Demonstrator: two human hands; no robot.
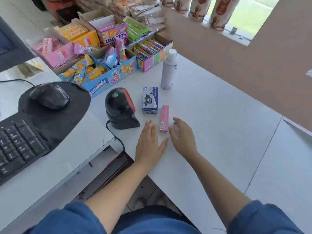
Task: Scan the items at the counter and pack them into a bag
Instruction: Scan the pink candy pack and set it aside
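— What does the head camera show on the counter?

— Three items near the middle of the white top. A narrow pink box lies flat with its barcode end toward the person. Just beside it, toward the left edge, sits a small blue-and-white staples box; the print is soft, so the "staples" reading is a fair guess. Farther back stands a white spray can, upright.

— And the hands?

— The left hand lies flat, fingers together and stretched, palm down on the counter, just left of the pink box. The right hand is on the other side of that box, fingers loosely curled and spread. It grips nothing; whether its fingertips touch the box I cannot tell.

— The scanner?

— A black barcode scanner with a red window stands left of the staples box, a green light showing on its head, its cable running toward the near edge.

— Anything else?

— Candy display boxes line the far left corner. A mouse rests on a black pad and a keyboard sits on the lower desk at the left.
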